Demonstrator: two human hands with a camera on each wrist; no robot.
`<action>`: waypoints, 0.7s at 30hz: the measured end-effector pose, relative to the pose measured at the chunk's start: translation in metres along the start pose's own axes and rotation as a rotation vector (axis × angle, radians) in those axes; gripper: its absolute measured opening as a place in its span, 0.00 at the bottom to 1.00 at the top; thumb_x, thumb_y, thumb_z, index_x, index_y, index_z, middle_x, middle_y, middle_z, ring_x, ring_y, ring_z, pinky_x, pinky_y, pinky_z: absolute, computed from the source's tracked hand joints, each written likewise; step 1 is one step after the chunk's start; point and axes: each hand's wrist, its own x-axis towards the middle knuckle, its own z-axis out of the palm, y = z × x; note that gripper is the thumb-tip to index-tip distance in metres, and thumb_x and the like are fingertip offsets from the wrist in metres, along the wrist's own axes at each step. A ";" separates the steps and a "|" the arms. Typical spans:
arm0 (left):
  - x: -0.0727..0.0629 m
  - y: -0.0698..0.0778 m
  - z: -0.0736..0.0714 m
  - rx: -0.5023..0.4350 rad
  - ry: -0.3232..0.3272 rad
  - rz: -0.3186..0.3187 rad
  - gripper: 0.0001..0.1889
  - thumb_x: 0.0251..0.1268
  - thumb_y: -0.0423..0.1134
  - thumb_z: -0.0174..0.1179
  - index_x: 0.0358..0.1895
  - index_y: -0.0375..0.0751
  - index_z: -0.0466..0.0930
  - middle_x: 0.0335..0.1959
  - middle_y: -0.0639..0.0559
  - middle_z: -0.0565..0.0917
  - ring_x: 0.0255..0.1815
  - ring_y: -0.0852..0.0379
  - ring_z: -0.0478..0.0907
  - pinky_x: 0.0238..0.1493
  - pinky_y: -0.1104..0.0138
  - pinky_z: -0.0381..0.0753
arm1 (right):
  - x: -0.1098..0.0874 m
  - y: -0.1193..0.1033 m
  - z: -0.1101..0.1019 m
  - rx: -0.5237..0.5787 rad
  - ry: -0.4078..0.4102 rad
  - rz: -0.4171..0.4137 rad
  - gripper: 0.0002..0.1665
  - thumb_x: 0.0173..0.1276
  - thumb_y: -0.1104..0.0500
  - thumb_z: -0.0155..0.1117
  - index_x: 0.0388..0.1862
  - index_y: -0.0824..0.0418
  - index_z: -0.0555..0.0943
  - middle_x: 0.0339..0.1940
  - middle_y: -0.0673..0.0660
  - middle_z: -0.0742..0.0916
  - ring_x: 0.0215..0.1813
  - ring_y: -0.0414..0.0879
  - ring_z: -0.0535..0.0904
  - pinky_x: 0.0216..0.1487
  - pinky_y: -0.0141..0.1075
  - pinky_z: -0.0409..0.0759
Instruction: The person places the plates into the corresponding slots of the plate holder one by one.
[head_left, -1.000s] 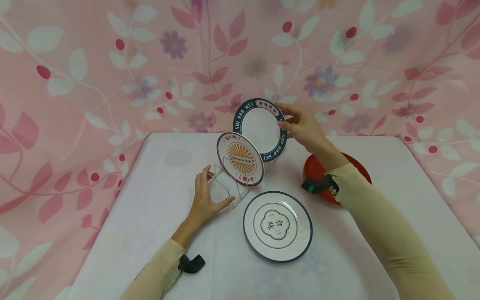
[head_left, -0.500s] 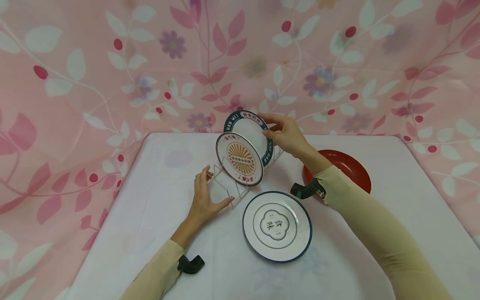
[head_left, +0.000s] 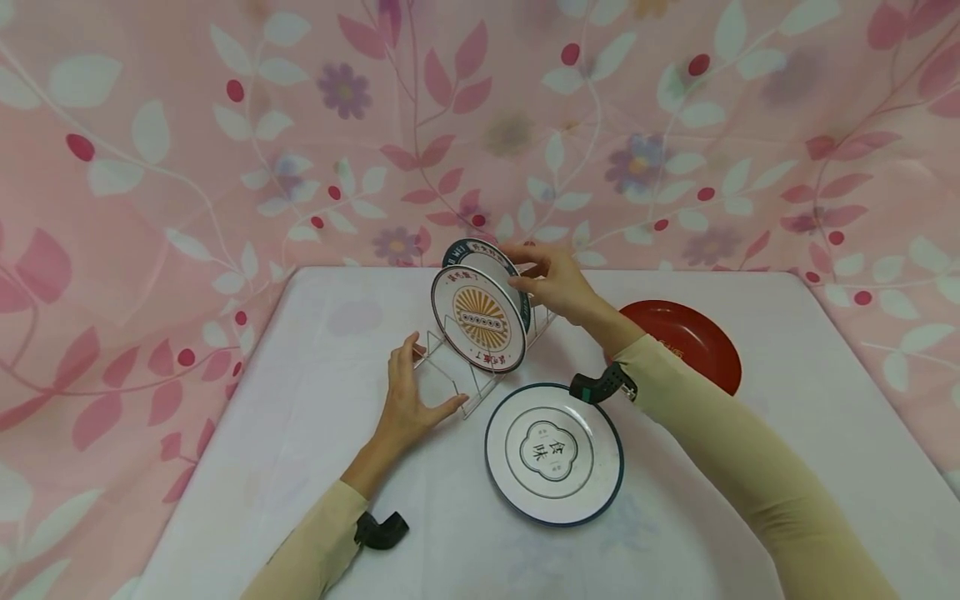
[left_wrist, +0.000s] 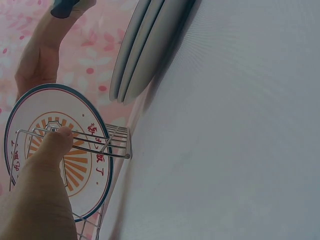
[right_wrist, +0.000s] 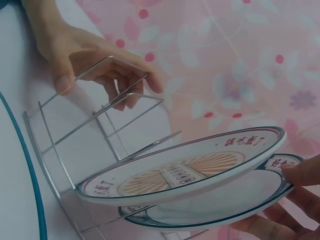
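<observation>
Meanwhile, on a white bench [head_left: 322, 350] before pink floral cloth [head_left: 450, 83], the left hand [head_left: 407, 400] grips a rack [head_left: 484, 393]; the right hand [head_left: 557, 285] pinches a green-rimmed plate [head_left: 491, 262], lower than before.

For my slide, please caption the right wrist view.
Right hand holds a plain-centred plate beside the sunburst plate in a wire rack the left hand grips.

Sunburst plate [head_left: 479, 319]: red Chinese chars at approx. 11 & 5 o'clock on the rim; "吃饭了" legible, char before it blurry; row of tiny chars across the ctr. too small. Green-rim plate [right_wrist: 215, 202] behind it: "WEI" in white caps at approx. 11 o'clock, red "好食" on a label nr. 12, rest hidden. Blue-rim plate [head_left: 554, 454], at 5 o'clock from those: "食味" sideways in the ctr. badge, small chars unreadable. Red plate [head_left: 690, 335], at approx. 1 o'clock from blue-rim: gold marks, n/legible.
</observation>
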 end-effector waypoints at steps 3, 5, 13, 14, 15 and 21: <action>0.000 0.000 0.000 0.000 0.001 0.003 0.61 0.39 0.53 0.78 0.76 0.41 0.47 0.57 0.40 0.66 0.60 0.47 0.62 0.61 0.53 0.64 | -0.001 0.002 0.000 -0.001 -0.007 0.002 0.28 0.69 0.66 0.61 0.69 0.55 0.74 0.61 0.59 0.81 0.52 0.55 0.78 0.39 0.45 0.85; 0.000 0.000 0.001 0.002 0.001 0.006 0.62 0.38 0.52 0.78 0.76 0.41 0.47 0.57 0.40 0.66 0.60 0.46 0.63 0.61 0.53 0.64 | -0.001 0.004 -0.001 -0.002 -0.015 -0.002 0.29 0.69 0.65 0.61 0.69 0.55 0.73 0.62 0.60 0.80 0.52 0.55 0.78 0.39 0.45 0.85; 0.000 -0.002 -0.001 0.003 0.001 0.011 0.62 0.38 0.53 0.78 0.76 0.40 0.47 0.57 0.40 0.66 0.60 0.46 0.62 0.61 0.53 0.64 | -0.006 0.014 -0.008 -0.020 -0.060 0.000 0.30 0.69 0.63 0.63 0.70 0.53 0.73 0.63 0.58 0.80 0.50 0.53 0.79 0.38 0.43 0.85; 0.001 -0.002 -0.001 0.004 0.004 0.014 0.62 0.38 0.52 0.78 0.76 0.40 0.47 0.57 0.39 0.66 0.60 0.46 0.62 0.61 0.53 0.64 | -0.007 0.015 -0.009 -0.023 -0.065 -0.004 0.30 0.69 0.63 0.63 0.70 0.53 0.73 0.63 0.58 0.80 0.51 0.53 0.79 0.39 0.43 0.85; 0.001 -0.002 -0.001 0.005 0.007 0.017 0.62 0.38 0.52 0.78 0.76 0.40 0.47 0.56 0.39 0.66 0.60 0.46 0.62 0.61 0.53 0.64 | -0.008 0.016 -0.010 -0.025 -0.070 -0.009 0.30 0.69 0.63 0.63 0.70 0.53 0.73 0.63 0.58 0.80 0.51 0.53 0.79 0.39 0.43 0.85; 0.000 -0.001 0.000 -0.013 -0.001 -0.001 0.62 0.39 0.51 0.78 0.77 0.44 0.47 0.56 0.41 0.66 0.60 0.47 0.62 0.62 0.53 0.64 | -0.011 0.019 -0.011 -0.007 -0.093 -0.004 0.30 0.70 0.62 0.62 0.70 0.54 0.72 0.63 0.59 0.80 0.49 0.52 0.79 0.41 0.44 0.85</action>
